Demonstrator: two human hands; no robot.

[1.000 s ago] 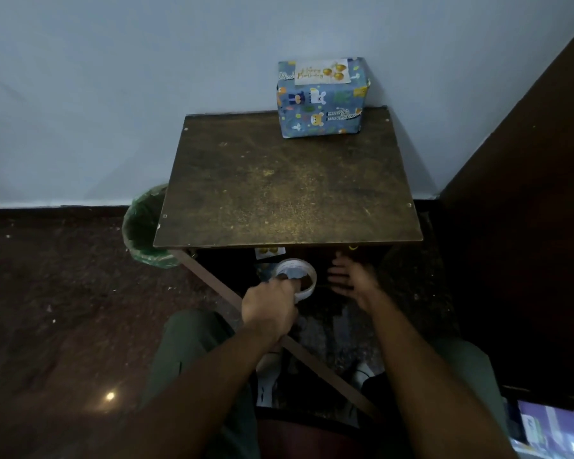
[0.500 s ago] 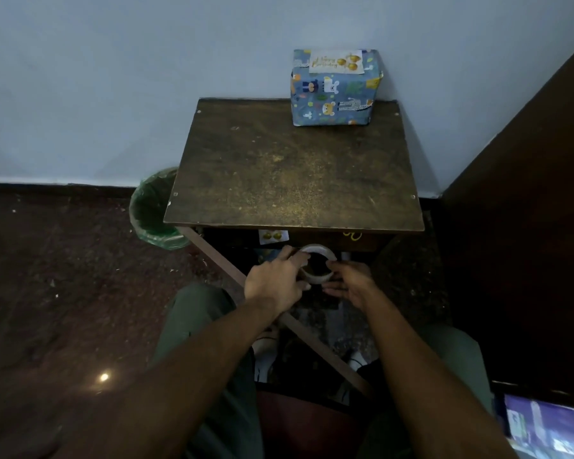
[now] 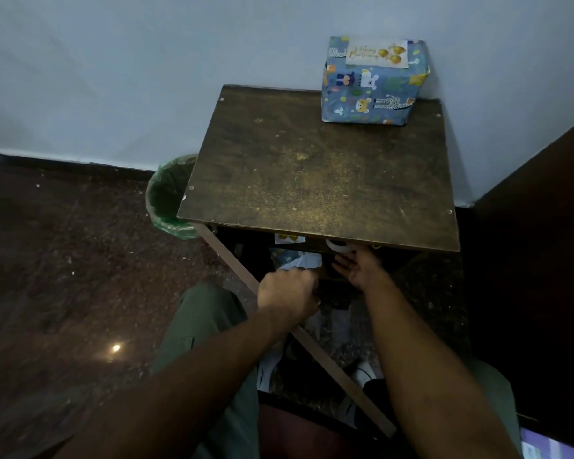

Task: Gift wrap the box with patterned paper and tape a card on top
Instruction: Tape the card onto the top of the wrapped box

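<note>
The gift box [image 3: 373, 91], wrapped in blue animal-print paper, stands at the back right corner of the brown table [image 3: 318, 180] against the wall. A white birthday card [image 3: 376, 54] lies on its top. Below the table's front edge my right hand [image 3: 362, 268] reaches up, palm showing, and its fingertips hold a white tape roll [image 3: 337, 245] that is half hidden under the tabletop. My left hand [image 3: 287, 293] hovers lower and to the left with its fingers curled and nothing in it.
A bin with a green liner [image 3: 169, 200] stands on the floor at the table's left. Paper scraps [image 3: 299, 260] and a card piece [image 3: 289, 239] lie under the table. A wooden cross leg [image 3: 328, 356] runs between my knees. Dark furniture [image 3: 537, 260] closes the right side.
The tape roll passed from my left hand to my right, then moved up and right under the table's front edge. My left hand let go and drew back. The view shifted left.
</note>
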